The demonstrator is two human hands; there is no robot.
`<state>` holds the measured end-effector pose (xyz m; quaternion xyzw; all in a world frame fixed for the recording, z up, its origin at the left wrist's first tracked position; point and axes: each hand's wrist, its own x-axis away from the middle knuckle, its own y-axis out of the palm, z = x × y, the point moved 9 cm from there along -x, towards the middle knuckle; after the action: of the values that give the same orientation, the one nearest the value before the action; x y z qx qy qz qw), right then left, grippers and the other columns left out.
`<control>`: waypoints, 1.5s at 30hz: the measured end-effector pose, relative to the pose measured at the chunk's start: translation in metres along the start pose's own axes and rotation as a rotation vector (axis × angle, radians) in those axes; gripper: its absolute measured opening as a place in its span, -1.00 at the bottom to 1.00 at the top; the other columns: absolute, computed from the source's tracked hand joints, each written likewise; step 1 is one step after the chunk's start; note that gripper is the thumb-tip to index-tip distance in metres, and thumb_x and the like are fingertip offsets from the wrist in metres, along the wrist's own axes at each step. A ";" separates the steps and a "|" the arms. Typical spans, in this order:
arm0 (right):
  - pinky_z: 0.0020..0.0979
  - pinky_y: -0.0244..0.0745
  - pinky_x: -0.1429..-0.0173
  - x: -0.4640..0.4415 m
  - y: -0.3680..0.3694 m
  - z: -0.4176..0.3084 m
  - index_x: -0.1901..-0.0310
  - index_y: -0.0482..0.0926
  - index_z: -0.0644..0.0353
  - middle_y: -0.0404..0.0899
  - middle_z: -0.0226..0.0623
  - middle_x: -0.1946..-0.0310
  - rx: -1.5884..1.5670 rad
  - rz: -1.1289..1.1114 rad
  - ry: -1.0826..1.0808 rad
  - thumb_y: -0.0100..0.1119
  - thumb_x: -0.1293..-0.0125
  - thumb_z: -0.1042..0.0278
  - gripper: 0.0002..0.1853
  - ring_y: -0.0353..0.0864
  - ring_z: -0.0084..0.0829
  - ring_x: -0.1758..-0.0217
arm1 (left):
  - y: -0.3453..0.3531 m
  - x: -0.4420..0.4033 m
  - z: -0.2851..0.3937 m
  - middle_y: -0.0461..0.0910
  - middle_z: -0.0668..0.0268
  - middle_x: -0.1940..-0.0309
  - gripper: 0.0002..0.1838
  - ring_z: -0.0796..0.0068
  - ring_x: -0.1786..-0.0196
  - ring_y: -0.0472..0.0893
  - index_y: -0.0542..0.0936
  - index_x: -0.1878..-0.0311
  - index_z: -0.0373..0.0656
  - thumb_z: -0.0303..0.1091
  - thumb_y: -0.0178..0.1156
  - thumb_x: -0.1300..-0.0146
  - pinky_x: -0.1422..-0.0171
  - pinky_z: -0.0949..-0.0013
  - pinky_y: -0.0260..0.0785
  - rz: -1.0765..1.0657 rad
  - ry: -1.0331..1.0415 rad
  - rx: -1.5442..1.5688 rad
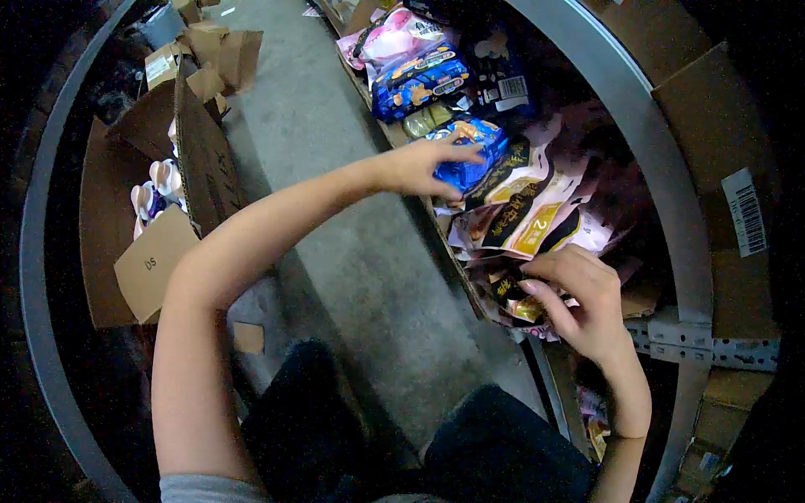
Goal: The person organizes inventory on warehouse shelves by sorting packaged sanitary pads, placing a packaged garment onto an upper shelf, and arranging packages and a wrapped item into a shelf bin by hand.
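My left hand (426,164) reaches over the shelf with thumb and fingers spread across a blue snack bag (470,172); it seems to touch the bag without closing on it. Beside that bag lie several pink-and-gold packets (532,214) with black labels, overlapping in a row. My right hand (587,298) is at the near end of these packets. Its thumb and index finger are curved with a gap between them, over a dark-and-gold packet (507,289). The other right fingers are partly hidden behind the hand.
Farther along the shelf lie a blue bag (422,81) and a pink bag (402,38). Across the concrete aisle (352,277), an open cardboard box (210,151) holds white-and-purple items. A metal shelf upright (683,344) and a carton with a barcode label (745,211) stand right.
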<state>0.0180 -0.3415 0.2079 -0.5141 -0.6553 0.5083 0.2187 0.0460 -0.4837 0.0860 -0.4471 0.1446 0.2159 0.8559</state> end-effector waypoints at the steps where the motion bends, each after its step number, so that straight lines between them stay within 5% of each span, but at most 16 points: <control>1: -0.45 0.32 0.43 -0.002 0.000 0.000 0.47 0.47 0.24 0.46 -0.26 0.54 0.010 -0.025 0.036 0.14 0.12 0.41 -0.86 0.43 -0.33 0.52 | -0.010 0.001 -0.010 0.26 0.17 -0.03 -0.53 0.28 -0.05 0.29 0.28 0.01 -0.24 -0.43 0.08 0.08 -0.10 0.30 0.12 0.085 -0.069 0.172; 2: -0.44 0.30 0.47 -0.005 -0.007 -0.003 0.50 0.47 0.22 0.44 -0.29 0.64 0.031 0.028 0.021 0.14 0.12 0.38 -0.87 0.40 -0.33 0.60 | -0.023 0.005 -0.038 0.33 0.19 0.03 -0.57 0.37 -0.01 0.32 0.28 0.02 -0.26 -0.47 0.01 0.04 -0.08 0.37 0.14 0.233 -0.384 0.676; 3: -0.44 0.30 0.47 -0.013 -0.009 -0.003 0.50 0.47 0.22 0.44 -0.29 0.64 0.024 0.026 0.024 0.14 0.12 0.38 -0.87 0.40 -0.33 0.60 | -0.036 0.016 -0.073 0.42 0.16 0.16 -0.64 0.36 0.08 0.39 0.36 0.10 -0.31 -0.47 -0.03 0.06 -0.02 0.41 0.19 0.447 -0.488 0.465; 4: -0.42 0.30 0.46 -0.022 -0.015 -0.007 0.51 0.46 0.23 0.44 -0.27 0.60 0.072 0.053 0.014 0.13 0.10 0.36 -0.86 0.41 -0.33 0.55 | -0.042 0.032 -0.089 0.47 0.12 0.28 -0.71 0.35 0.16 0.43 0.44 0.23 -0.35 -0.45 -0.05 0.07 0.05 0.41 0.23 0.408 -0.763 0.113; 6: -0.38 0.33 0.42 -0.044 -0.010 -0.011 0.48 0.44 0.25 0.43 -0.22 0.50 0.223 0.047 0.002 0.12 0.08 0.31 -0.81 0.42 -0.31 0.42 | 0.005 0.044 -0.147 0.49 0.09 0.36 -0.75 0.33 0.24 0.47 0.49 0.36 -0.35 -0.41 -0.07 0.07 0.15 0.36 0.27 0.200 -1.012 0.190; 11: -0.33 0.29 0.07 -0.109 0.078 0.056 0.14 0.31 0.26 0.35 -0.06 0.22 0.476 -0.335 0.198 0.11 0.06 0.18 -0.54 0.35 -0.16 0.12 | 0.011 0.022 -0.180 0.49 0.02 0.47 -0.77 0.28 0.42 0.51 0.50 0.45 -0.35 -0.43 -0.05 0.19 0.34 0.33 0.31 0.211 -1.162 0.182; 14: -0.34 0.28 0.02 -0.131 0.119 0.101 0.02 0.20 0.20 0.31 -0.02 0.15 0.634 -0.453 0.295 0.16 0.15 0.07 -0.35 0.32 -0.15 0.06 | 0.032 0.034 -0.210 0.49 0.20 0.45 -0.77 0.36 0.41 0.45 0.51 0.38 -0.27 -0.40 0.12 0.20 0.34 0.31 0.28 0.353 -1.304 0.529; 19: -0.24 0.30 0.04 -0.134 0.149 0.108 -0.07 0.12 0.04 0.20 0.04 0.02 0.662 -0.727 0.313 0.18 0.23 0.09 -0.26 0.32 -0.11 0.05 | 0.056 0.042 -0.226 0.48 0.36 0.34 -0.67 0.46 0.33 0.44 0.45 0.24 -0.12 -0.23 0.18 0.11 0.26 0.49 0.25 0.413 -1.216 0.936; 23: -0.29 0.37 0.14 -0.127 0.152 0.099 0.00 0.20 0.07 0.32 0.00 0.14 0.715 -0.700 0.314 0.16 0.22 0.16 -0.35 0.40 -0.16 0.16 | 0.059 0.033 -0.228 0.42 0.16 0.46 -0.57 0.29 0.44 0.37 0.46 0.31 -0.21 -0.06 0.19 0.16 0.42 0.22 0.18 0.420 -1.081 1.030; 26: -0.29 0.43 0.56 -0.117 0.143 0.080 0.03 0.21 0.14 0.40 0.08 0.27 0.961 -0.469 0.325 -0.01 0.07 0.31 -0.52 0.48 -0.16 0.31 | 0.023 0.038 -0.206 0.38 0.16 0.63 -0.64 0.32 0.64 0.32 0.45 0.40 -0.27 -0.11 0.07 0.09 0.61 0.26 0.15 0.374 -1.100 0.837; 27: -0.31 0.41 0.63 -0.114 0.135 0.067 0.03 0.20 0.16 0.38 0.18 0.26 1.064 -0.304 0.291 -0.07 0.02 0.35 -0.56 0.51 -0.15 0.37 | 0.000 0.036 -0.181 0.33 0.20 0.71 -0.68 0.35 0.68 0.30 0.44 0.47 -0.28 -0.15 0.07 0.10 0.64 0.31 0.13 0.593 -1.081 0.873; 33: -0.40 0.41 0.62 -0.109 0.124 0.063 0.02 0.17 0.23 0.35 0.35 0.33 0.985 -0.231 0.271 -0.14 -0.01 0.40 -0.58 0.52 -0.20 0.59 | -0.034 0.018 -0.157 0.07 0.44 0.79 -0.87 0.68 0.79 0.04 0.21 0.55 -0.12 -0.41 -0.05 -0.01 0.77 0.68 -0.13 0.707 -1.170 1.402; 37: -0.24 0.42 0.64 -0.111 0.133 0.066 0.04 0.20 0.27 0.41 0.22 0.39 0.832 -0.343 0.209 -0.14 -0.01 0.39 -0.59 0.53 -0.20 0.55 | -0.060 0.012 -0.135 0.16 0.55 0.81 -0.87 0.76 0.85 0.01 0.35 0.51 -0.05 -0.23 -0.04 -0.03 0.83 0.70 -0.22 0.502 -1.139 1.137; 41: -0.38 0.44 0.45 -0.128 0.136 0.095 0.03 0.16 0.28 0.44 0.14 0.43 0.620 -0.293 0.285 -0.07 -0.02 0.36 -0.56 0.52 -0.24 0.51 | -0.085 0.010 -0.133 0.16 0.53 0.88 -0.66 0.76 0.86 0.04 0.38 0.58 -0.03 0.05 0.09 0.12 0.83 0.66 -0.22 0.373 -1.172 0.814; 43: -0.31 0.38 0.24 -0.131 0.160 0.109 0.07 0.22 0.32 0.46 0.05 0.43 0.329 -0.485 0.314 -0.03 -0.05 0.17 -0.53 0.46 -0.08 0.34 | -0.094 0.015 -0.126 0.14 0.52 0.91 -0.60 0.74 0.85 0.07 0.40 0.56 -0.05 0.12 0.12 0.17 0.81 0.67 -0.14 0.494 -1.104 0.716; 45: -0.28 0.34 0.17 -0.136 0.165 0.109 0.24 0.40 0.31 0.47 0.00 0.43 0.412 -0.740 0.276 -0.01 -0.01 -0.01 -0.52 0.43 -0.09 0.25 | -0.103 0.019 -0.114 0.25 0.46 0.83 -0.50 0.70 0.84 0.13 0.42 0.50 -0.07 0.24 0.05 0.18 0.76 0.64 -0.02 0.302 -1.158 0.403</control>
<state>0.0558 -0.5193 0.0505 -0.2536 -0.6450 0.4421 0.5694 0.1079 -0.6252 0.0863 -0.0625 -0.2429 0.5098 0.8229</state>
